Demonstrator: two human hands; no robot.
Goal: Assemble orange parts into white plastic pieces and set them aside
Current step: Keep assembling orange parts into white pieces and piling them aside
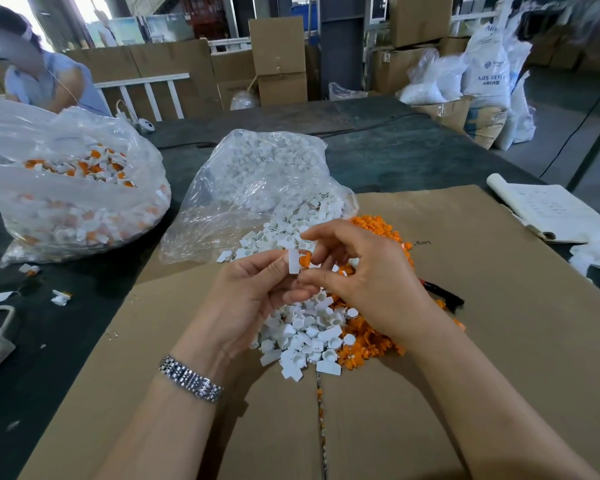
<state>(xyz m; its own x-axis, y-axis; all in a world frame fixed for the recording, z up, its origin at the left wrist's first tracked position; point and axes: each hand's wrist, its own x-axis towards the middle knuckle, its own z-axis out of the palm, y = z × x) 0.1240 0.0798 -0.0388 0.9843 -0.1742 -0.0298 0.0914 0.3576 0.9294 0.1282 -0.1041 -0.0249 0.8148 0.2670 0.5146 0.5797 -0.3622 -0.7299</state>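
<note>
Pinching white piece [293, 260] between left hand [253, 296] fingers, just above loose heap. Pressing orange part [305, 260] against it with right hand [364, 271] fingers. Likely light, stiff, slippery; gripping flat sides, keeping socket exposed.

white pieces [302, 327]; orange parts [364, 344]; brown cardboard [482, 306]; silver watch [190, 378]

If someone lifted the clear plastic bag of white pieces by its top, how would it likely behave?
The clear bag looks thin and crumpled, so it would probably sag floppily. Its mouth lies open toward the white pile on the cardboard, so pieces would likely spill. Being well filled, it is probably fairly heavy.
</note>
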